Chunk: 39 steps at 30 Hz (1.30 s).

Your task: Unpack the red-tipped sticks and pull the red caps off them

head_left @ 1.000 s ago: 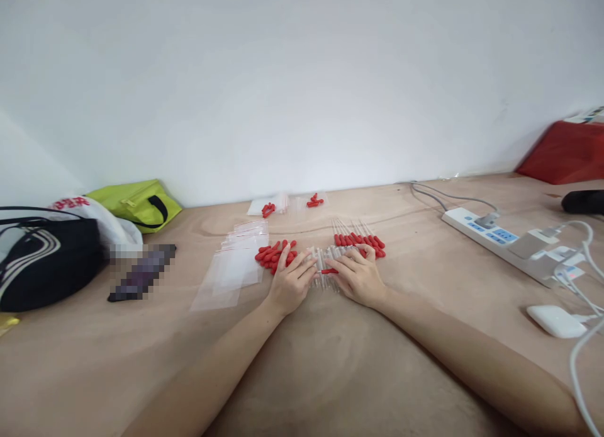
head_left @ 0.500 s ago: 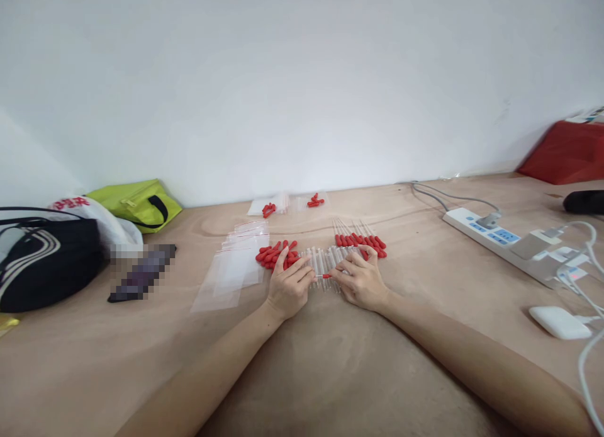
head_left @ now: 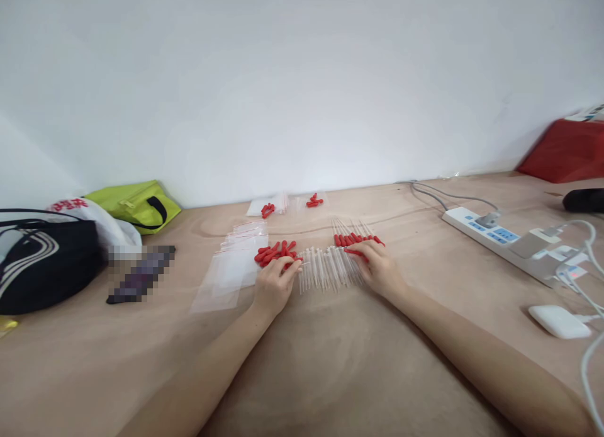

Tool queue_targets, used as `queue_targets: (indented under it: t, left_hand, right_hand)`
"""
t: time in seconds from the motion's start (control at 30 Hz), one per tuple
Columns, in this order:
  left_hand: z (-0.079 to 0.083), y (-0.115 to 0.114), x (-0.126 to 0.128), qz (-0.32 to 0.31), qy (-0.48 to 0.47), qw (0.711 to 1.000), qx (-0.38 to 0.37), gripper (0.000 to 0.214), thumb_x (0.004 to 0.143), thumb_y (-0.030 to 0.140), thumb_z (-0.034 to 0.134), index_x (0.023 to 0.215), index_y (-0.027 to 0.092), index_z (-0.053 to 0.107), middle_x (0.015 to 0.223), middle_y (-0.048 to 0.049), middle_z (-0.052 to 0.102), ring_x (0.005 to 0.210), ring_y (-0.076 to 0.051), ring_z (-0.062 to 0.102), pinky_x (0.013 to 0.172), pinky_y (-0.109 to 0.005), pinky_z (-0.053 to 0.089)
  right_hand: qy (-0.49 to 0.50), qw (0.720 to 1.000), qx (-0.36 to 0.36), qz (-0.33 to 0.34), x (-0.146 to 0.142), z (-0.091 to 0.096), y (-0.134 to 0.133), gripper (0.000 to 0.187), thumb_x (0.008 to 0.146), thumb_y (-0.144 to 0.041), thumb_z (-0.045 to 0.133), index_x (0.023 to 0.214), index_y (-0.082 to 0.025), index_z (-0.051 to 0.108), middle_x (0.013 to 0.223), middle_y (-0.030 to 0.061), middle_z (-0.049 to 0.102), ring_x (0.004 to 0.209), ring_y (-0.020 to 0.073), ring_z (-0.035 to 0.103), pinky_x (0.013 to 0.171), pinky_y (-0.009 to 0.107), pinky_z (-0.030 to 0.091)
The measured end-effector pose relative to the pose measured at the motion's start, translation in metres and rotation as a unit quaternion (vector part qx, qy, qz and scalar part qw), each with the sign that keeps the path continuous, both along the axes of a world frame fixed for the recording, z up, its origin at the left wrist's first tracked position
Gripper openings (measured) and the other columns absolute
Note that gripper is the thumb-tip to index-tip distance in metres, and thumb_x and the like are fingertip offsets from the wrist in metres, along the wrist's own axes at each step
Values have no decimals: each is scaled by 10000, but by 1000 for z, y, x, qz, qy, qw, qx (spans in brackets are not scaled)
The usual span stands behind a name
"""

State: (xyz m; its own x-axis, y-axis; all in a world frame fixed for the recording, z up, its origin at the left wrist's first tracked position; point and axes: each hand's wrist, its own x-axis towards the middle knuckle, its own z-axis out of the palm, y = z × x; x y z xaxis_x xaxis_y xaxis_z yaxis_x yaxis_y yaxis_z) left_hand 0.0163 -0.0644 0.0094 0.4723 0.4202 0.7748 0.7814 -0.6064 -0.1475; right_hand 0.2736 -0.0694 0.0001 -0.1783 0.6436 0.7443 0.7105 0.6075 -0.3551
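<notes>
My left hand [head_left: 274,287] is closed, its fingertips pinching at the right edge of a loose pile of red rubber bulbs [head_left: 268,255]; a bit of red shows at the tips. My right hand [head_left: 383,268] is closed on a dropper whose red bulb [head_left: 355,252] sticks out to the left of the fingers; its glass part is hard to make out. Between the hands lies a row of clear glass dropper tubes [head_left: 325,270], side by side. Beyond my right hand, several droppers with red bulbs [head_left: 349,240] lie in a row, glass ends pointing to the wall.
Clear zip bags [head_left: 231,267] lie fanned out left of the bulbs. Further back are small bags with red bulbs [head_left: 314,201]. A power strip [head_left: 481,229] with cables and a white charger [head_left: 559,322] is at right. Black [head_left: 51,261] and lime-green bags [head_left: 136,204] stand at left.
My hands were close together over the glass tubes, with a red bulb between them. They have moved apart, the left to the bulb pile, the right toward the row of droppers.
</notes>
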Motion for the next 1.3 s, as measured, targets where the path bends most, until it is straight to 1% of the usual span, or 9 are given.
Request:
queue_targets:
  t: [0.07, 0.13, 0.27, 0.4, 0.53, 0.67, 0.87, 1.13, 1.3]
  left_hand:
    - [-3, 2, -2, 10, -10, 1000, -14, 216, 853, 184, 437, 1002, 174, 593, 796, -43, 587, 624, -102, 546, 590, -216, 461]
    - [-6, 5, -3, 2, -15, 1000, -28, 290, 864, 139, 372, 1101, 147, 539, 837, -61, 540, 621, -94, 523, 616, -221, 473]
    - [-6, 8, 0, -30, -26, 998, -46, 391, 842, 89, 337, 1217, 124, 445, 886, -82, 479, 727, -121, 521, 691, -257, 487]
    - [-6, 8, 8, -55, -37, 997, -41, 336, 836, 89, 376, 1132, 149, 521, 843, -60, 498, 734, -120, 533, 682, -228, 490]
    - [-4, 7, 14, -62, -31, 997, -25, 220, 832, 104, 422, 960, 158, 594, 758, -35, 543, 711, -120, 547, 690, -227, 494]
    - [-1, 7, 17, -66, -13, 997, -35, 192, 827, 98, 424, 858, 160, 604, 754, -38, 580, 726, -132, 563, 705, -243, 497]
    - [-3, 8, 19, -84, -15, 995, -55, 157, 809, 110, 445, 773, 142, 595, 742, -45, 578, 707, -129, 566, 691, -243, 500]
    - [-4, 7, 21, -100, -57, 989, -94, 121, 806, 162, 469, 821, 149, 589, 810, -48, 539, 692, -103, 565, 647, -211, 508]
    - [-5, 5, 21, -113, -81, 978, -158, 163, 783, 281, 547, 881, 158, 587, 886, -59, 527, 748, -121, 571, 668, -243, 521]
  right_hand:
    - [48, 999, -25, -3, 9, 0, 4, 148, 828, -218, 442, 920, -200, 556, 860, 54, 576, 785, 143, 548, 699, 273, 445]
    - [73, 996, -41, -29, 19, 1, 5, 147, 808, -226, 450, 890, -198, 569, 850, 56, 561, 749, 144, 551, 681, 274, 463]
    - [100, 988, -80, -82, 35, 4, 4, 213, 787, -221, 430, 907, -190, 604, 853, 57, 559, 698, 135, 552, 579, 247, 459]
    - [80, 990, -103, -61, 39, 7, 4, 209, 762, -229, 455, 899, -191, 608, 829, 45, 595, 705, 139, 554, 641, 267, 450]
    - [6, 995, -95, -29, 37, 6, 4, 143, 745, -261, 504, 811, -198, 614, 760, 35, 626, 727, 166, 543, 693, 303, 405]
    - [-65, 993, -68, -69, 34, 2, 6, 126, 747, -276, 527, 787, -209, 626, 752, 25, 644, 738, 176, 519, 704, 313, 324]
    - [-92, 990, -38, -103, 28, 1, 8, 129, 764, -277, 525, 783, -225, 641, 753, 7, 650, 752, 165, 490, 709, 301, 257]
    - [-88, 989, -29, -112, 25, 4, 7, 180, 770, -352, 527, 726, -230, 652, 744, 14, 654, 743, 167, 484, 713, 318, 220]
    - [-20, 978, -54, -199, 34, 1, 14, 249, 794, -365, 470, 723, -211, 653, 762, 42, 657, 746, 181, 493, 718, 329, 224]
